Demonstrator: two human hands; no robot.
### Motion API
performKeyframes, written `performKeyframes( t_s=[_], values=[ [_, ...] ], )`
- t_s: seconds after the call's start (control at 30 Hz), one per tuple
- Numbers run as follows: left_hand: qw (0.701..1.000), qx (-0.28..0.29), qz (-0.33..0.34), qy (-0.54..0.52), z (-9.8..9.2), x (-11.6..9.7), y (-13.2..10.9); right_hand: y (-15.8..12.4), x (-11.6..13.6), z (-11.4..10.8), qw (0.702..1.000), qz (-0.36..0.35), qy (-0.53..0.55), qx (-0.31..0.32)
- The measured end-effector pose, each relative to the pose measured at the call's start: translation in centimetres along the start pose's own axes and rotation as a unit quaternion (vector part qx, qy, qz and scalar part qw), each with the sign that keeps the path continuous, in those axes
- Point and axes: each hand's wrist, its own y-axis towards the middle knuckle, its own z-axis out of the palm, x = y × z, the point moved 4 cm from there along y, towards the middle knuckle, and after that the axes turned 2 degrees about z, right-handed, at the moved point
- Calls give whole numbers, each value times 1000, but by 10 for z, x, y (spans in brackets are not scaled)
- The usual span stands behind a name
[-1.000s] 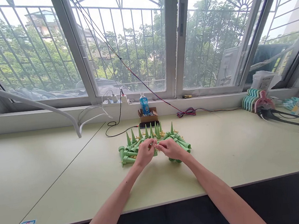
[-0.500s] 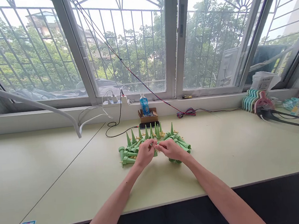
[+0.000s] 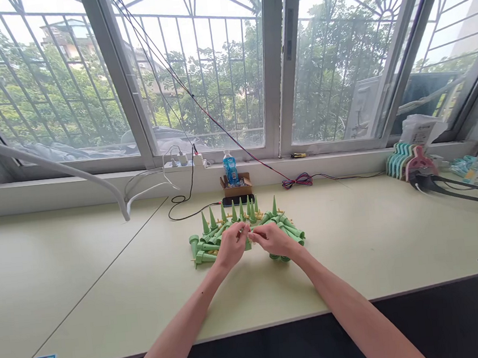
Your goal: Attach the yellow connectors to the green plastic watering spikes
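A heap of green plastic cones [image 3: 211, 240] with small yellow pieces among them lies in the middle of the pale green table [image 3: 103, 273]. Some cones stand upright at the back [image 3: 234, 211], others lie on their sides. My left hand [image 3: 231, 246] and my right hand [image 3: 273, 239] meet over the heap, fingertips pinched together around a small part that is too small to make out. Both hands are closed.
Behind the heap stand a blue water bottle [image 3: 230, 168], a small cardboard box [image 3: 236, 184] and a dark phone [image 3: 238, 199]. Cables [image 3: 297, 181] run along the sill. A white pipe [image 3: 49, 164] crosses at left. Headphones [image 3: 457, 187] and coloured items [image 3: 407, 158] sit at right.
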Motion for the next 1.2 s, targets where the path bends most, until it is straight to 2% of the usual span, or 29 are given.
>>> performKeyframes(
  t_s=[0.33,0.73,1.2],
  values=[
    [1000,-7,22,6,-2,-4,0,0,-2,-1,1000,16,3,-9],
    [997,-2,13,-74,-3,-8,-3,2,1,-7,999,31,10,-42],
    [997,-3,12,-78,-5,-10,-2,2,1,-7,998,41,34,-28]
  ],
)
